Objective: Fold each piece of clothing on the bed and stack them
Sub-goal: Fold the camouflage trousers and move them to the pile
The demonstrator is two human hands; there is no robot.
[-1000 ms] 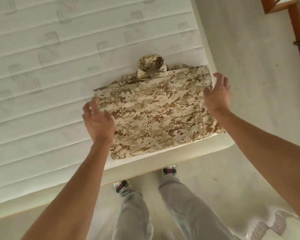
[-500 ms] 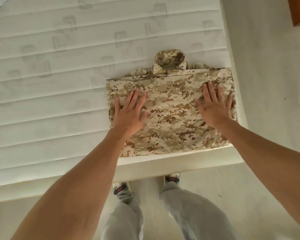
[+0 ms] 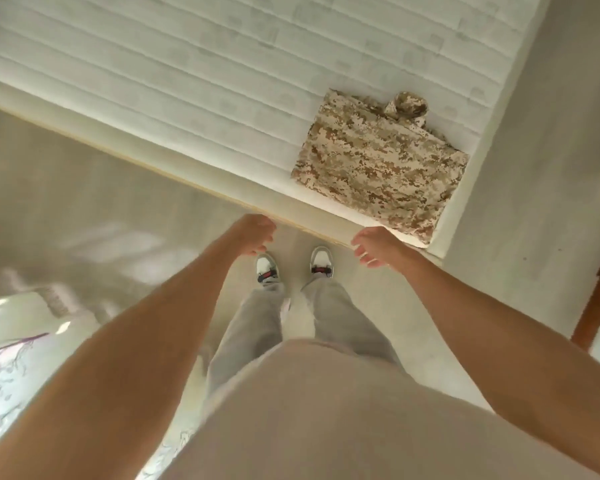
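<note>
Soft, washed-out daylight; motion blur across floor (image 3: 84, 209) at left; wide-angle bending at edges; faint shadows.

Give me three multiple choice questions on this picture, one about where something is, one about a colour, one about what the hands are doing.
1. Where does the folded camouflage shirt lie?
A. on the floor
B. near the mattress corner
C. over an arm

2. What colours are the shirt?
A. tan and brown
B. blue and white
C. plain black

3. What do the left hand and right hand hold?
A. the shirt
B. a shoe
C. nothing

Answers: 1 B, it lies beside the mattress's corner edges. 2 A, a tan and brown speckled pattern shows. 3 C, both hands hang free with loose fingers.
</note>
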